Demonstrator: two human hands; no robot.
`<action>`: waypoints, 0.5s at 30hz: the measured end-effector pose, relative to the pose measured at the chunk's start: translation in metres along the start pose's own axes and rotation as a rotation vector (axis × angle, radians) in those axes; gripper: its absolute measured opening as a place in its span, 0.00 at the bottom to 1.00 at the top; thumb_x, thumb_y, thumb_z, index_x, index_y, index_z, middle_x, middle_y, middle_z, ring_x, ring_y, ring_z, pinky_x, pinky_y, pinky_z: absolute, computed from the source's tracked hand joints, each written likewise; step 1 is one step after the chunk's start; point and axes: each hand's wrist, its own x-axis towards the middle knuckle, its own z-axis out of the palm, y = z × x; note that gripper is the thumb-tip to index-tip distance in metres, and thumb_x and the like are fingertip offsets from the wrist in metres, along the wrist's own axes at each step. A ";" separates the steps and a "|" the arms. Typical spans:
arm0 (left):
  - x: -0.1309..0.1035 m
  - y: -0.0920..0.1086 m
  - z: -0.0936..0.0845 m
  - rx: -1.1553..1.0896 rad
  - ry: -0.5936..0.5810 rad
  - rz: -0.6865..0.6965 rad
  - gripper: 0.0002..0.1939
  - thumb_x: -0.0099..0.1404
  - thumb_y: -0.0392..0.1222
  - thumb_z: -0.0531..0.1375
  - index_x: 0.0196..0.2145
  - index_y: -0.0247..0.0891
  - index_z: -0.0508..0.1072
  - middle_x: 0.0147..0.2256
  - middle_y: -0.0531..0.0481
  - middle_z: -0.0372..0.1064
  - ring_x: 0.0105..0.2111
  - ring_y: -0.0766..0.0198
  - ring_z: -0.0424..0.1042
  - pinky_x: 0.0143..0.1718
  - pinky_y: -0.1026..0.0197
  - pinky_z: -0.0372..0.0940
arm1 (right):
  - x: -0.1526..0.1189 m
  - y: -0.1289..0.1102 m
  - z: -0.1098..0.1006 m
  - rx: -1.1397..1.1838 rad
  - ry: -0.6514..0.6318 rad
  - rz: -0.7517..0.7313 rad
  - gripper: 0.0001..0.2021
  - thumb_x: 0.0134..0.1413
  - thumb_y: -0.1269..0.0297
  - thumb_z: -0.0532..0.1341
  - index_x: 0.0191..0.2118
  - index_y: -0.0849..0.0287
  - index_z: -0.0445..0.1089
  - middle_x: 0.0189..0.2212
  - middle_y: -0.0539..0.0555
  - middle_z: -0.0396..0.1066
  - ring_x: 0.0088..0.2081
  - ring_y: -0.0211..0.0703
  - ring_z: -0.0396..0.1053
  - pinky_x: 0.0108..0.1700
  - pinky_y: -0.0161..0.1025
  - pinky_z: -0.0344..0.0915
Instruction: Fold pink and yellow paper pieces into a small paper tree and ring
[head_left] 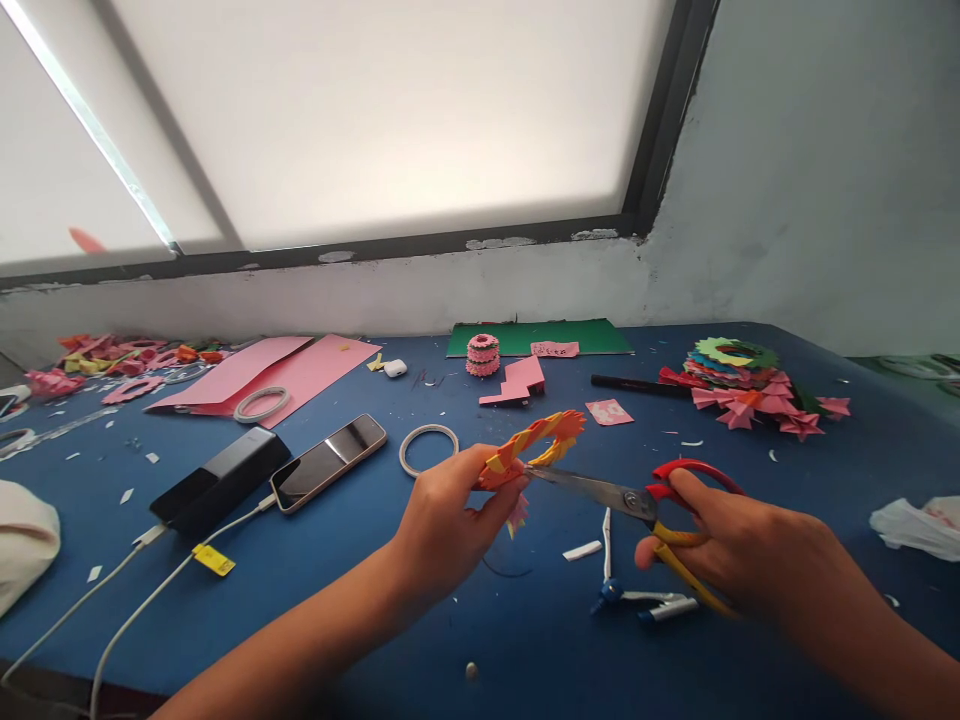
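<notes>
My left hand (457,510) pinches an orange and yellow paper ring (536,437) with a scalloped edge, held above the blue table. A small pink and yellow paper piece (517,514) shows just below my fingers. In my right hand (739,545) are scissors (634,500) with one red and one yellow handle. Their blade tips touch or nearly touch the ring's lower edge by my left fingertips; whether they cut into the paper I cannot tell. Under the scissors lies a white and blue compass (611,590). Behind my left hand sits a tape roll (429,450).
A phone (328,463) and a black power bank (220,478) with white cables lie left. Pink paper sheets (330,370), a stack of pink rings (482,355) and a green board (600,337) are at the back. Colourful paper rings (731,365) are piled right, near a black pen (637,385).
</notes>
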 end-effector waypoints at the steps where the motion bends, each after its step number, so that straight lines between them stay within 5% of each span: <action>1: 0.000 0.000 0.000 0.017 0.000 0.018 0.01 0.63 0.34 0.60 0.34 0.38 0.70 0.25 0.53 0.75 0.25 0.65 0.77 0.26 0.67 0.72 | 0.000 0.000 0.002 -0.002 0.022 -0.026 0.37 0.59 0.37 0.38 0.37 0.63 0.73 0.14 0.50 0.65 0.14 0.41 0.67 0.18 0.33 0.51; 10: 0.001 -0.004 -0.002 0.248 0.051 0.236 0.02 0.65 0.35 0.58 0.36 0.36 0.70 0.29 0.48 0.77 0.27 0.63 0.76 0.26 0.64 0.70 | 0.002 -0.005 -0.004 -0.012 -0.003 -0.011 0.41 0.57 0.34 0.34 0.34 0.64 0.73 0.13 0.50 0.63 0.13 0.41 0.66 0.18 0.34 0.50; 15: 0.000 0.000 -0.002 0.121 0.006 0.116 0.02 0.65 0.35 0.59 0.37 0.37 0.69 0.27 0.52 0.77 0.25 0.64 0.77 0.29 0.64 0.72 | 0.003 0.001 0.000 -0.051 0.109 -0.121 0.38 0.58 0.36 0.40 0.31 0.64 0.74 0.09 0.47 0.57 0.10 0.35 0.60 0.17 0.31 0.46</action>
